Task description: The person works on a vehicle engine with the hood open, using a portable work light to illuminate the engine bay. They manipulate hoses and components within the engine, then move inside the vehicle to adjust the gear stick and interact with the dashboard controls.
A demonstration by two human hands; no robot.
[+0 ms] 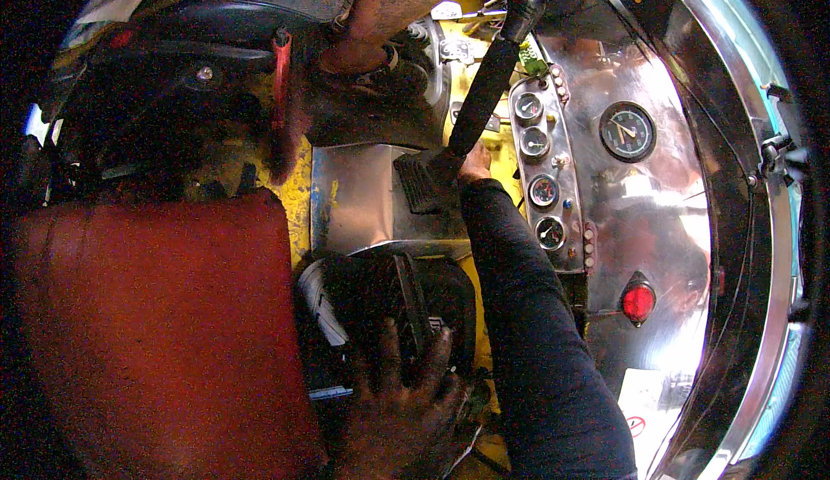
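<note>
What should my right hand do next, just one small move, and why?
I'd probably ease your right hand slightly back toward you: it sits beside the lower end of the black lever, its fingers mostly hidden, so whether it grips anything can't be told from this view.

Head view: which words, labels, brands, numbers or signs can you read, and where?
White sticker: a red ring-and-slash sign; anything else is too blurred.
Big black dial: pale marks round its face, too small to read.
Four small gauges: dial marks, too small to read.
Black item by the left hand: pale patches, no readable text.
</note>
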